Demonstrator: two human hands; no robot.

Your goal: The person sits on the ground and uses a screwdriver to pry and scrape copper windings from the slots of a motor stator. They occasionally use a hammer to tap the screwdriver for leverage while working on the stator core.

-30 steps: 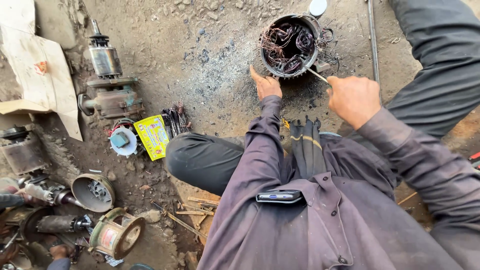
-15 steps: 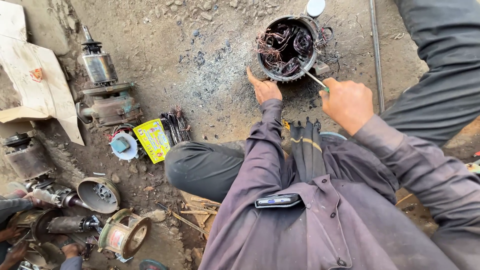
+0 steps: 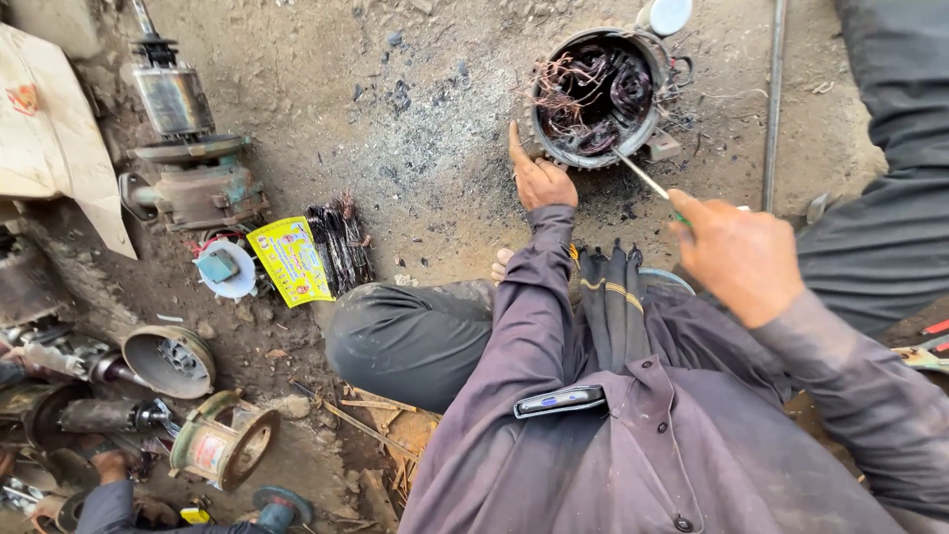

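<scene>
Fingers point(image 3: 518, 148) of the left hand point(image 3: 539, 180) lie flat and spread on the dirt, one pointing up at the rim of the round motor shell point(image 3: 593, 97), holding nothing. The right hand point(image 3: 736, 255) is closed around a thin tool point(image 3: 643, 176) with a green handle, and its tip pokes into the shell. The shell sits on the ash-dark ground point(image 3: 415, 129), just past both hands. It could slide or tip if the tool pushes hard, since the left hand only rests beside it. The tool could also slip off the wires point(image 3: 568, 84) and poke the left hand, which is very near. Sharp wire ends stick out and could scratch a finger. Inside the shell are dark coils and a tangle of thin copper wires, some hanging over the rim. A small white cap point(image 3: 670, 15) sits at its top edge. Off to the left lie a round metal cup point(image 3: 170, 361), a rusty spool-like part point(image 3: 225, 440), and a yellow packet point(image 3: 290, 259).
</scene>
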